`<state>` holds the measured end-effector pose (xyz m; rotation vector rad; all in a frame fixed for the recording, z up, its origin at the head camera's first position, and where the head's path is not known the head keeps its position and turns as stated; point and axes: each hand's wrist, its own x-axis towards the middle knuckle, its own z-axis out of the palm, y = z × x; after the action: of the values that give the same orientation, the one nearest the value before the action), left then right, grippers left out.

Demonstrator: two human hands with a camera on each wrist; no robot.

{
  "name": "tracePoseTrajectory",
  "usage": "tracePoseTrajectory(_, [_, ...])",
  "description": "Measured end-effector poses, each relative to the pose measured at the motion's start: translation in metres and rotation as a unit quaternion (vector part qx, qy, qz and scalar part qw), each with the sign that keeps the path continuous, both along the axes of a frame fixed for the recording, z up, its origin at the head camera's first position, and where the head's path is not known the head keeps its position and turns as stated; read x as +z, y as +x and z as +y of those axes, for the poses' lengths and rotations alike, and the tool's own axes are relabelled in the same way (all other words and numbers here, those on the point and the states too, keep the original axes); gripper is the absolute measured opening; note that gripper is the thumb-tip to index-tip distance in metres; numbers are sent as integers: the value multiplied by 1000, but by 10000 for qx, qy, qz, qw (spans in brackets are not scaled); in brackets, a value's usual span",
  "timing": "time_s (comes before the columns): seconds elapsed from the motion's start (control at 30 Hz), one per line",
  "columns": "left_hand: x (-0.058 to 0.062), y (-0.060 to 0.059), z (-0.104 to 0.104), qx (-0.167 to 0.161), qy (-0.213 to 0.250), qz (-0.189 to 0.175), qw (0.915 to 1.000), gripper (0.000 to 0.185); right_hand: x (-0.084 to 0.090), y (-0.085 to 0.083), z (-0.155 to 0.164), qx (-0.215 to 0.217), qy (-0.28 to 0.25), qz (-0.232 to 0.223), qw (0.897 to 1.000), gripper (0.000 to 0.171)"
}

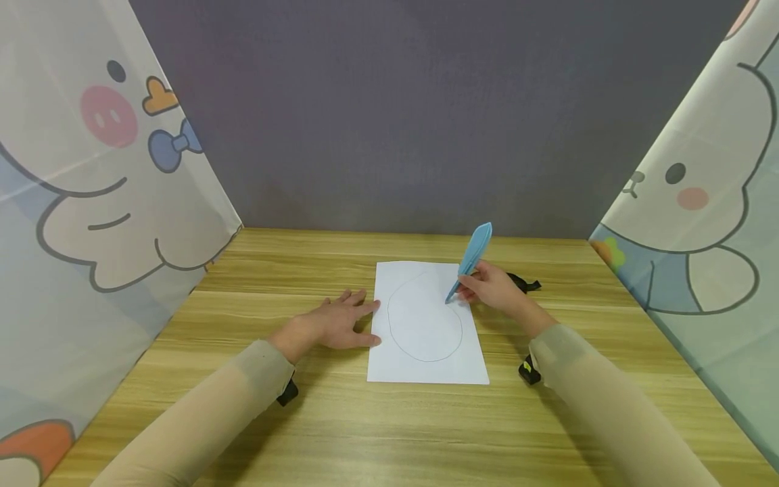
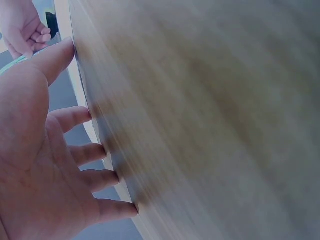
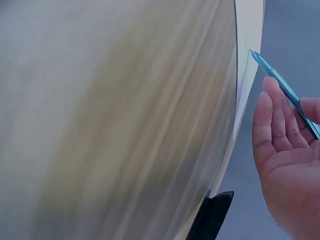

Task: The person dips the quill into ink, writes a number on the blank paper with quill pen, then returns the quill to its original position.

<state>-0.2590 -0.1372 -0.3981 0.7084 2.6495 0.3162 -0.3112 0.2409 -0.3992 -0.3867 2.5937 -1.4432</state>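
Observation:
A white sheet of paper (image 1: 420, 372) lies on the wooden table, bearing a thin, unclosed oval line. My right hand (image 1: 491, 289) pinches a light blue pen (image 1: 476, 249) with a broad, feather-like top, its thumb against the fingers. The pen slants up to the right, its tip on the upper right part of the sheet, near one end of the drawn line. In the right wrist view, the slim pen barrel (image 3: 280, 80) runs between thumb and fingers. My left hand (image 1: 341, 323) lies with fingers spread, thumb and index fingertips at the sheet's left edge.
The wooden tabletop (image 1: 341, 433) extends around the sheet. A dark grey panel (image 1: 395, 122) stands behind it, and cartoon-printed cloths flank both sides, the left cloth (image 1: 122, 223) and the right cloth (image 1: 718, 216). Black wrist gear (image 1: 529, 370) shows beneath the right sleeve.

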Motion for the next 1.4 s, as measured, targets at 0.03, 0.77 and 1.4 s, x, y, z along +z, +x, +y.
tracePoseTrajectory(0.03, [0,0,0,-1,-3,2,10000,89,-1,-1,-1,9,13,22,10000,32])
tracePoseTrajectory(0.77, [0,0,0,-7,0,13,10000,89,-4,-10,-27,86,-173,208,9996,26])
tracePoseTrajectory(1.4, [-2,-1,-1,-27,-82,44,10000,90,-6,-16,-50,184,-274,36,9994,22])
